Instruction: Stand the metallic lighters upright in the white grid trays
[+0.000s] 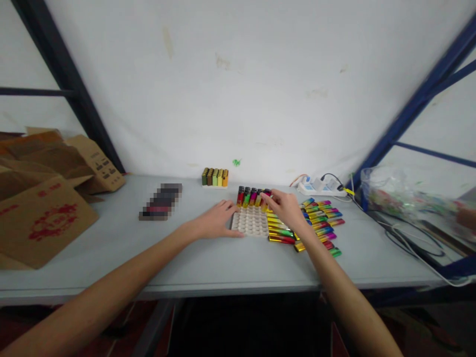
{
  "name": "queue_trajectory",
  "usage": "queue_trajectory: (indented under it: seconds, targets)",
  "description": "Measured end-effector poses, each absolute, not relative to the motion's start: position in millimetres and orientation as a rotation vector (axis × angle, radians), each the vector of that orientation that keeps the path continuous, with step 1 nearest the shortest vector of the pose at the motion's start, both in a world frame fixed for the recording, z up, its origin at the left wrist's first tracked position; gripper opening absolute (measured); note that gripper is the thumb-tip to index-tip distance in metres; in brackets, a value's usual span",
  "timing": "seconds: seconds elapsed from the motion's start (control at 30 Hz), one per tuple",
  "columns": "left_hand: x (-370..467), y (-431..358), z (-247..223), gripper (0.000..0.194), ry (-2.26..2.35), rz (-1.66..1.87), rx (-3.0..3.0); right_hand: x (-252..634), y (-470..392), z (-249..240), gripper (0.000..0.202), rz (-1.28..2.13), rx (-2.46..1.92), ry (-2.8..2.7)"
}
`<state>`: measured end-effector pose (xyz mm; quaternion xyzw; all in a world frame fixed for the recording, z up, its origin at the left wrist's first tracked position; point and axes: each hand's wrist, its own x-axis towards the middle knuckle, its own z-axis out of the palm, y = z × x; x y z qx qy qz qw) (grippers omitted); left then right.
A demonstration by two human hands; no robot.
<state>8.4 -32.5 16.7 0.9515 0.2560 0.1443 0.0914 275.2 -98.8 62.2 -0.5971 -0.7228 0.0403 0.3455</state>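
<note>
A white tray [250, 223] with rows of round slots lies on the grey table. Several colourful lighters [253, 197] stand upright along its back edge. My left hand [217, 219] rests at the tray's left side, thumb and fingers apart, holding nothing. At the back right corner of the tray, my right hand [283, 206] has its fingers pinched on a lighter [265, 201] at the end of the upright ones. Many shiny metallic lighters [323, 223] lie in a pile to the right, partly under my right forearm.
Another block of upright lighters [214, 177] stands near the wall. Cardboard boxes [48, 218] fill the left side, with a blurred dark object [161, 202] nearer. A power strip [320, 187], cables and plastic bags [386, 191] are at right. Part of another person's hand [466, 217] shows at the right edge.
</note>
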Motion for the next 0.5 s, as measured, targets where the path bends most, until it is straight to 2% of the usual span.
queue_trajectory:
  seconds: [0.17,0.33,0.5]
  targets:
    - [7,-32,16,0.078,0.742,0.468,2.836,269,-70,60,0.042,0.204,-1.508,-1.984]
    - [8,-31,13,0.080,0.756,0.464,2.841,265,-63,38,0.033,0.088,-1.592,-2.113]
    - [9,-31,12,0.082,0.756,0.489,2.831,263,-63,32,0.034,0.009,-1.669,-2.157]
